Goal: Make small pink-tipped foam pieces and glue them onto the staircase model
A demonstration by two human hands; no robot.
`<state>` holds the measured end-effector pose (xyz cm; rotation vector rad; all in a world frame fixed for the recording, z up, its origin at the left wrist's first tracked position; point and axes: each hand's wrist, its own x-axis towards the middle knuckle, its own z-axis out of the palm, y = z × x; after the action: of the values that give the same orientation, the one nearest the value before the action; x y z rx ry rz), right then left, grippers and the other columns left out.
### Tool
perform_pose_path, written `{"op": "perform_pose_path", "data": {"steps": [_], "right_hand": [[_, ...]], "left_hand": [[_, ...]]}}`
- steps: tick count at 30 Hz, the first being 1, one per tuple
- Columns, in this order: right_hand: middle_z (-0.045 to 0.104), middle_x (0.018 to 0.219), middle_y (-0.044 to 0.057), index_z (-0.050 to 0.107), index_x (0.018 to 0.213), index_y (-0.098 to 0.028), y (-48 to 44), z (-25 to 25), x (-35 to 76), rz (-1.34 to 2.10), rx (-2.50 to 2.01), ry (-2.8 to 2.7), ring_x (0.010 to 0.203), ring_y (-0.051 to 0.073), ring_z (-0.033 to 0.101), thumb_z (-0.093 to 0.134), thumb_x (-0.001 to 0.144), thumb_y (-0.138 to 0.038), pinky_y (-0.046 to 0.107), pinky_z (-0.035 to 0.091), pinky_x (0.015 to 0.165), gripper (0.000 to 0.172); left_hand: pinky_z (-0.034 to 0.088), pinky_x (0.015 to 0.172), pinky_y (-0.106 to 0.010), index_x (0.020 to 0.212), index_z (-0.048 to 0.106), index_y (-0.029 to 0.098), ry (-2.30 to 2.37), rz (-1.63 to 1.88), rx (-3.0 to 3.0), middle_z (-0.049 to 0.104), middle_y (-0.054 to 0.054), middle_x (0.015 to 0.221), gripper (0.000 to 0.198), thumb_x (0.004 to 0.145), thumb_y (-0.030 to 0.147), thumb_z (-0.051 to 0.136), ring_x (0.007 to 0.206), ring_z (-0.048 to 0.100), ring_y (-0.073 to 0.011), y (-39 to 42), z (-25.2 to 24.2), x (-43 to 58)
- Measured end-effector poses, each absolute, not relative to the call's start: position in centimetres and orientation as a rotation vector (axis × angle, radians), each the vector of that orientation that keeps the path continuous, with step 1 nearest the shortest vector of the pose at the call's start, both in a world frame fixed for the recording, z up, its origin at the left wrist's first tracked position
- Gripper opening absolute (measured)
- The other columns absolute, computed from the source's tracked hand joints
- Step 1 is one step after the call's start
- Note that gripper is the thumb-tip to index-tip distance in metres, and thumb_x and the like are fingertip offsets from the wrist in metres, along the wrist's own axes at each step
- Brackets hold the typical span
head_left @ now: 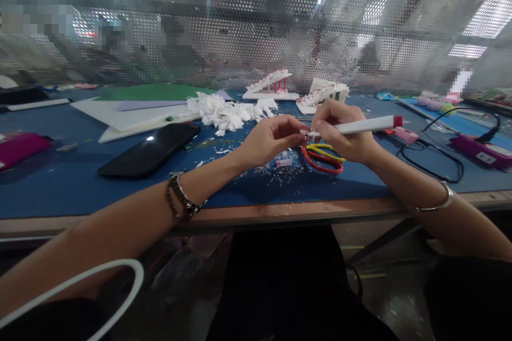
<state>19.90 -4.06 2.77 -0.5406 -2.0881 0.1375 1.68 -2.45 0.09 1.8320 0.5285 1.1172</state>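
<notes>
My right hand [342,130] is closed around a white marker [366,125] with a red end, held like a pen and slanting toward my left hand. With finger and thumb pinched together, my left hand [269,138] meets the marker's tip; whatever small piece lies between those fingers is too hidden to name. Below the hands on the blue tabletop [236,189] is a small clear-and-red marker cap [284,162]. A bundle of red and yellow cords [324,162] lies under my right hand. White shavings are scattered around the cap.
A black phone [150,152] lies at left, with white foam sheets [132,125] behind it. White scraps [224,112] are heaped beyond my left hand. Two small stair models [276,85] stand at the back. A black cable [432,170] loops near a purple box [482,152] at right.
</notes>
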Motion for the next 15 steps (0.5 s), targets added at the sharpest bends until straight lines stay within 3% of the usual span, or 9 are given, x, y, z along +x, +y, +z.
{"op": "perform_pose_path", "data": {"steps": [15], "right_hand": [[0.047,0.057,-0.004,0.047,0.066,-0.017,-4.01,2.86,19.98,0.076,-0.496,-2.065,0.05,0.006,0.039,0.044,0.08,-0.018,0.021,0.032,0.047,0.014]], "left_hand": [[0.051,0.067,-0.021,0.083,0.059,0.011,0.542,1.122,1.804,0.066,0.0,0.07,0.017,0.07,0.019,0.067,0.067,0.063,-0.0082,-2.73,0.33,1.81]]}}
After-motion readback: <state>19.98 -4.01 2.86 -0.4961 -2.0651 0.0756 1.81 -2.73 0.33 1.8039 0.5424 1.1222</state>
